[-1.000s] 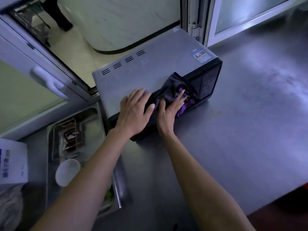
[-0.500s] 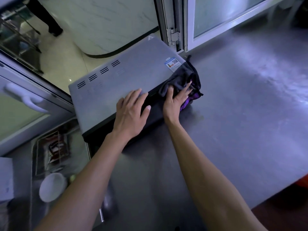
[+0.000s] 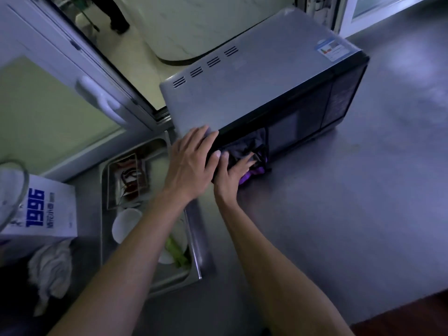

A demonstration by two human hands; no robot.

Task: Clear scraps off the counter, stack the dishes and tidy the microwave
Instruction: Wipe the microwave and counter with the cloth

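Note:
A silver microwave (image 3: pixel 254 88) with a black front stands on the steel counter (image 3: pixel 339 202). My left hand (image 3: pixel 191 163) lies flat, fingers spread, on the microwave's top front left corner. My right hand (image 3: pixel 234 173) presses a dark grey and purple cloth (image 3: pixel 252 151) against the left end of the black door. The fingertips are partly buried in the cloth's folds.
A steel sink (image 3: pixel 194 238) at the left holds a wire rack (image 3: pixel 126 180), a white bowl (image 3: pixel 124 224), a plate and green scraps (image 3: pixel 178 253). A white box marked 1996 (image 3: pixel 46 212) and a crumpled white rag (image 3: pixel 49 270) lie further left. A window frame runs behind.
My right hand has slid the cloth from the right end of the microwave's front to its left end. My left hand has stayed flat on the top edge.

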